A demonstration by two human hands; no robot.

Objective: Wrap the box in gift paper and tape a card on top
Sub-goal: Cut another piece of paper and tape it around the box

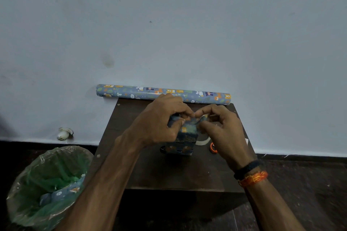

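Note:
A small box covered in blue animal-print gift paper stands upright in the middle of the dark wooden table. My left hand grips the box's upper left side, its fingers curled over the top paper flaps. My right hand pinches a paper flap at the top right of the box. The fingertips of both hands meet above the box. A roll of clear tape lies just right of the box, partly hidden by my right hand. No card is visible.
A roll of the same gift paper lies along the wall at the table's far edge. An orange-handled tool lies beside the tape. A bin with a green liner holding paper scraps stands on the floor at left.

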